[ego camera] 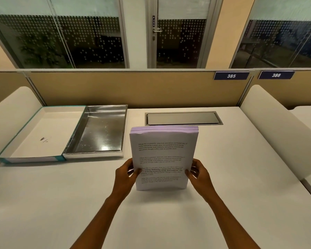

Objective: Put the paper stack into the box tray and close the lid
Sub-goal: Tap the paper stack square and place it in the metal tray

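Note:
A thick stack of printed white paper (162,155) stands upright on its lower edge on the white desk, in the middle of the view. My left hand (127,174) grips its left side and my right hand (198,174) grips its right side, thumbs on the front sheet. To the left lies the open box: a silver-lined tray (97,153) with nothing in it, and beside it, further left, the teal-edged lid (32,159) lying inside up, white inside with a dark smudge. The tray's right wall is a short way left of the stack.
A metal cable hatch (183,118) is set flush into the desk behind the stack. A beige partition (133,87) with number plates 385 and 386 closes the back. Curved white dividers (276,126) rise at the left and right sides of the desk.

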`<action>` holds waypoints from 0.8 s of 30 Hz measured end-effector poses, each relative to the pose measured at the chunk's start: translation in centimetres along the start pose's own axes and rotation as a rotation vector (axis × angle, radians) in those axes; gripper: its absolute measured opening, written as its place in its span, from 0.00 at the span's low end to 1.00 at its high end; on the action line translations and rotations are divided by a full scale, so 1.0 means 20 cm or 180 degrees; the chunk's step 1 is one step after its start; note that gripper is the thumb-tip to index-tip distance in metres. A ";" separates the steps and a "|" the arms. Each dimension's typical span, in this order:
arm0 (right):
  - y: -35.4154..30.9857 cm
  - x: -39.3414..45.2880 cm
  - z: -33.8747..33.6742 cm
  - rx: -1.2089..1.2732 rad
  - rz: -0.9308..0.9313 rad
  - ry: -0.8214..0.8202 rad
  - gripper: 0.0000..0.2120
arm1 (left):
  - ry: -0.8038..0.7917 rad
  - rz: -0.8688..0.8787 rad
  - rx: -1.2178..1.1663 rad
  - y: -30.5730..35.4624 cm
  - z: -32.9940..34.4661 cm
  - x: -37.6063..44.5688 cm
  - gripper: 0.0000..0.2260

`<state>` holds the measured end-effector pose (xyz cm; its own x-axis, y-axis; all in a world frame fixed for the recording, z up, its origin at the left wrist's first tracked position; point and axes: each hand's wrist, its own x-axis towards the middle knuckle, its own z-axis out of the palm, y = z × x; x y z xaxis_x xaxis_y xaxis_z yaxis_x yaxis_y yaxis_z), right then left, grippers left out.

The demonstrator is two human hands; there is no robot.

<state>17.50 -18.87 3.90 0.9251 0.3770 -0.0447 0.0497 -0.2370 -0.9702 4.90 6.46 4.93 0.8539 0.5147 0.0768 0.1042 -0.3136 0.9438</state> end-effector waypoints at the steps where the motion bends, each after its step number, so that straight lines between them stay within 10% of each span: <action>1: 0.00 0.01 0.00 -0.0044 0.0018 0.0025 0.18 | 0.0023 0.0010 0.0055 0.00 0.00 0.01 0.19; 24: -0.23 0.27 0.15 -0.0021 0.0730 -0.0633 0.19 | -0.0535 -0.0896 -0.0608 0.00 -0.30 0.32 0.18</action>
<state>21.21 -13.05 7.34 0.8206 0.4809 -0.3087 -0.1489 -0.3416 -0.9280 7.36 14.51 7.38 0.8787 0.4166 -0.2330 0.2633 -0.0159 0.9646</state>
